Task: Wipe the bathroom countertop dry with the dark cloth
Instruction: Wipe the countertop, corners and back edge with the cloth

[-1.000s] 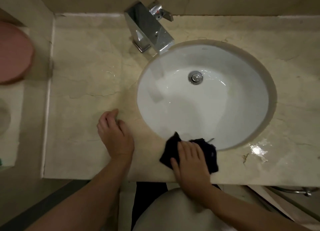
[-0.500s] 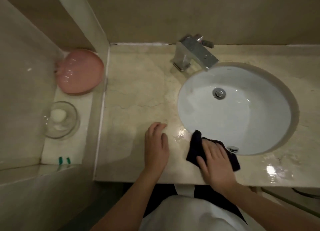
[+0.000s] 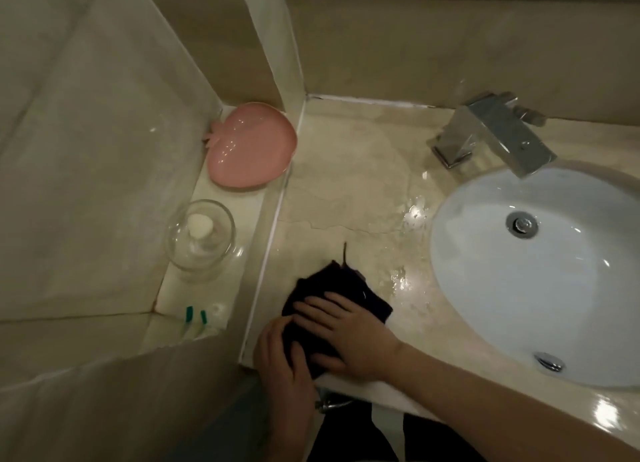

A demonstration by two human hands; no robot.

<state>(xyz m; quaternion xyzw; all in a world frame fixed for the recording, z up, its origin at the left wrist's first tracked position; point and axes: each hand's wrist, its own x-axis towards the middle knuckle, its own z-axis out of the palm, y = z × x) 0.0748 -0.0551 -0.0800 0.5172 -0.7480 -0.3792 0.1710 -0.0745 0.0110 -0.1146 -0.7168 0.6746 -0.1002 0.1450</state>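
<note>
Moved left along the front edge since half a second ago: dark cloth (image 3: 334, 297) now down near the front left corner of the countertop (image 3: 349, 184), well away from the sink (image 3: 540, 271) it sat beside before. Right hand (image 3: 346, 333) flat on top of the cloth, fingers straight and spread, pressing down, not curled round it. Left hand (image 3: 282, 364) now at the cloth's near left edge by the counter's corner, no longer resting on bare stone; fingers bent over the edge and touching the cloth, but hard to tell if gripping it or just steadying it. Looks like the middle of the wiping job: front left corner getting dried right now. Wet shiny patches (image 3: 412, 215) left between the cloth and the sink, more shine near the tap (image 3: 491, 139), and a bright wet spot at the front right edge. Next move likely needs a flat push of the cloth away and to the right, over those shiny spots, with firm pressing so no streaks stay. Beside the counter, on a lower ledge: pink dish (image 3: 251, 149), glass bowl (image 3: 201, 239) with something white inside, and two green-tipped things (image 3: 195, 317), too small to name. Part of the cloth hidden under both hands. Right side of the sink and counter cut off by the picture's edge. Dim light, so dry and damp stone hard to tell apart in the far left corner.
</note>
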